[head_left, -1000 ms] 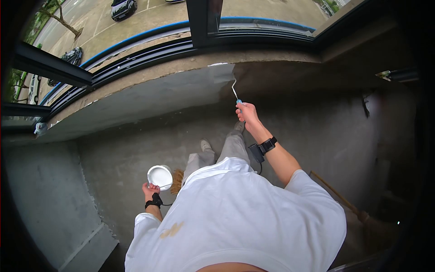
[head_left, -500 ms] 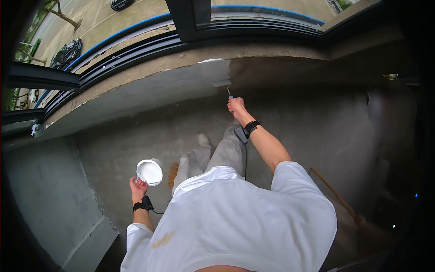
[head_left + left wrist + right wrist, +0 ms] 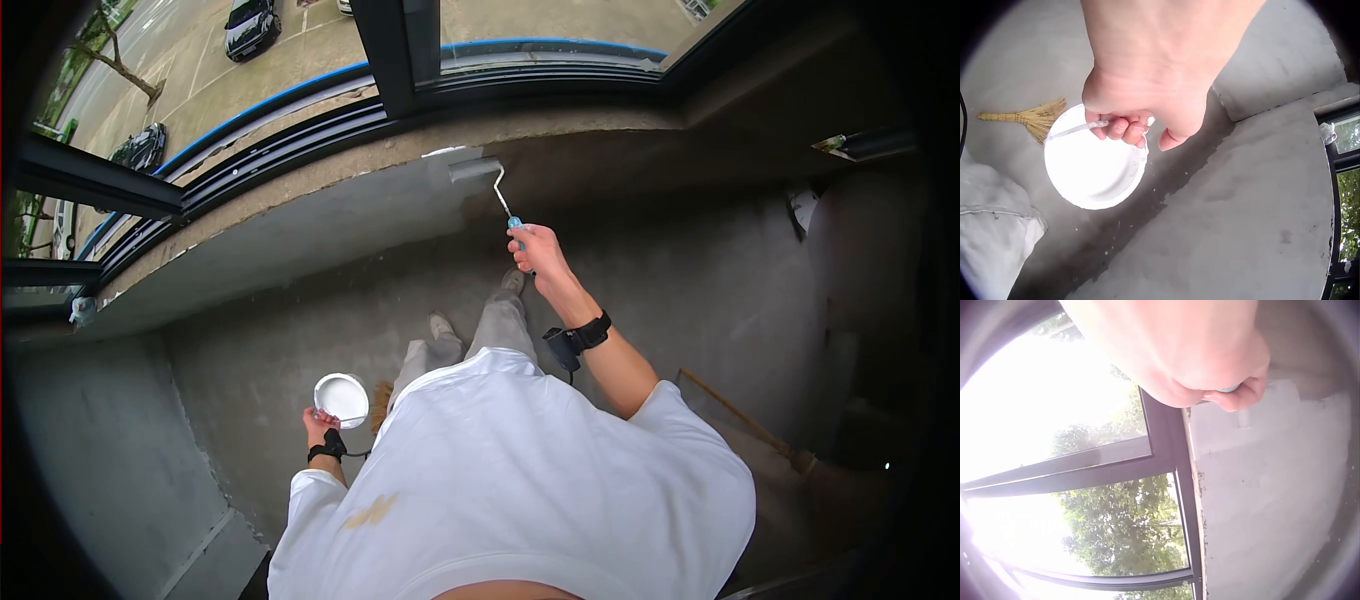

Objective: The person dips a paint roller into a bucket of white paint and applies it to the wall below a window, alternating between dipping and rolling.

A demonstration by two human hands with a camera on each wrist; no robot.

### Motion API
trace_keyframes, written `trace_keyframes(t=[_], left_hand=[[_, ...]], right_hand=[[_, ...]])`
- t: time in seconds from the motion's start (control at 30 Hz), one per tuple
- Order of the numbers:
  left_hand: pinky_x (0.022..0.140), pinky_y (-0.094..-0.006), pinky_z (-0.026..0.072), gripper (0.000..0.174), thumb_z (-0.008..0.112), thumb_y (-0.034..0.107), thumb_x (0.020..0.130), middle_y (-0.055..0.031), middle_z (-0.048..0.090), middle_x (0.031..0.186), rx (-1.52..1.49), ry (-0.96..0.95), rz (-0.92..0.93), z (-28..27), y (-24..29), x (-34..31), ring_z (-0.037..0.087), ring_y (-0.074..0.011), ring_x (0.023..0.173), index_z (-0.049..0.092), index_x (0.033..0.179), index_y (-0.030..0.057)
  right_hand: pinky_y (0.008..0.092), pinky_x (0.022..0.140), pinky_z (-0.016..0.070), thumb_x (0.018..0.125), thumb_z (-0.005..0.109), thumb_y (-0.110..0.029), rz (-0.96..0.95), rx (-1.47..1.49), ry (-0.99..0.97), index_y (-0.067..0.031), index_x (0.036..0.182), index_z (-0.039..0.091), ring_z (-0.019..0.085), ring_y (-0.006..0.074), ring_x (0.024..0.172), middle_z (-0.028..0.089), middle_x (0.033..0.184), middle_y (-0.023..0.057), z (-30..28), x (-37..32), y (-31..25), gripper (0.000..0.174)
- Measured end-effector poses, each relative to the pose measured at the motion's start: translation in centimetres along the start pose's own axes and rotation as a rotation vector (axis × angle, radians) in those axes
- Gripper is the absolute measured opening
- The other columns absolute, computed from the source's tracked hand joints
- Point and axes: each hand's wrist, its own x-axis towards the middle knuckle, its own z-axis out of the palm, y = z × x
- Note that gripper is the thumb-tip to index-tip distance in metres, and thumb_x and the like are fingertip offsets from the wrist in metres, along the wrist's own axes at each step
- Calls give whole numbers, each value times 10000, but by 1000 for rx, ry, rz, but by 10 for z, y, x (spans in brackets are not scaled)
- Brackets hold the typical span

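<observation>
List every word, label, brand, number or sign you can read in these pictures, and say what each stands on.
None can be read.
Bucket, paint roller: no lettering shows.
White shirt: a tan mark, no letters.
Black car outside: any plate or badge is too small to read.
Wrist device: any marking is too small to tell.

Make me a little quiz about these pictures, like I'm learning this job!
1. Which hand grips the roller by its blue handle?
A) left
B) right
C) both

2. True or false: the left hand is holding nothing.

3. Fill in the blank: near the white bucket, the left wrist view shows a straw ____.

Key:
1. B, the right hand.
2. False: the left hand has its fingers curled round the bucket handle.
3. Broom.
</observation>
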Motion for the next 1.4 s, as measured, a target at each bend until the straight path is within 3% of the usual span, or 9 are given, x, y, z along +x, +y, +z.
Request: trace_keyframes(t=[0.17,0.37,0.67,0.77,0.97,1.1,1.27,1.33,1.4], left_hand=[[526,-277,305,311,521,367,790,52,321,496,-20,-11,15,-4,-14,2,295,-123,451,371,602,170],[535,-280,299,301,521,369,794,51,314,497,-60,11,19,-16,-22,14,287,-125,456,384,614,169],[519,-276,288,301,531,373,795,54,319,500,-6,26,44,-26,-19,-23,285,-122,460,391,617,174],[513,-274,289,309,528,380,796,56,324,500,12,47,47,-23,-16,-29,290,-118,462,390,612,175],[503,-271,302,315,523,380,799,58,345,497,28,-12,41,-26,-14,-8,307,-115,448,384,606,174],[493,-268,320,318,522,374,799,59,357,492,-6,32,45,-19,-8,14,314,-115,418,378,599,173],[492,-266,328,315,518,367,803,61,353,486,19,-45,10,-9,-5,13,316,-114,419,379,598,173],[495,-269,332,305,518,359,807,58,349,485,39,-46,30,-3,-5,6,320,-115,429,387,604,172],[496,-270,331,303,517,359,808,57,343,485,56,-81,52,5,-2,6,318,-117,433,391,606,172]], right_hand=[[199,402,291,898,543,-116,-15,40,-32,-68,832,522,408,41,500,515,664,-11,0,-7,-8,85],[201,409,272,922,525,-124,49,7,8,-26,894,538,376,37,497,509,689,3,-6,52,29,102],[205,391,291,918,511,-99,172,-8,97,-30,798,517,395,58,468,502,647,15,-12,139,80,138],[206,387,287,911,522,-95,155,-50,133,-32,800,517,401,59,470,499,637,12,-10,131,80,128],[225,394,299,920,525,-132,2,-42,68,-59,797,531,419,65,478,515,640,-1,-16,46,42,143],[188,405,280,926,540,-150,-67,-33,46,-52,904,546,385,27,500,504,681,-19,-9,-5,16,100],[193,399,299,922,539,-160,-127,-12,29,-85,846,530,402,27,491,499,658,-34,-5,-34,1,108],[177,408,266,954,529,-193,-144,-39,11,-59,950,555,370,12,497,506,699,-26,-8,-38,-1,137],[176,407,265,952,529,-188,-143,-37,8,-56,952,556,369,11,495,507,698,-25,-8,-38,-1,135]])
